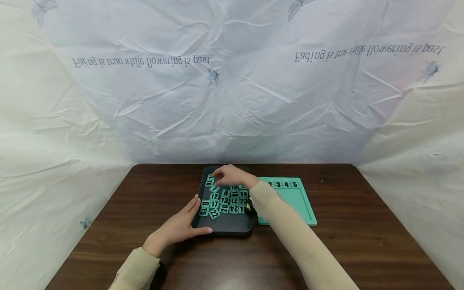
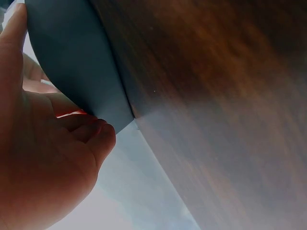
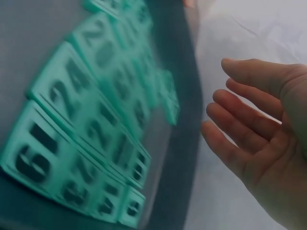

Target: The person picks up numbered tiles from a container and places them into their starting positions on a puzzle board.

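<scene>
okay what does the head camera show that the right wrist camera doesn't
Only the head view shows the green board with tiles 2 to 5 in its top row, the brown table, the left hand resting on the dark tray's near-left corner, and the printed sheet behind. Only the right wrist view shows the right hand's fingers straight and holding nothing, with tile 24 close up. Both show the right hand, the dark tray and its loose numbered tiles.

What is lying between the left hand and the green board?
The dark tray with loose number tiles, and the right forearm crossing above its right edge. The head view shows the left hand and board.
</scene>
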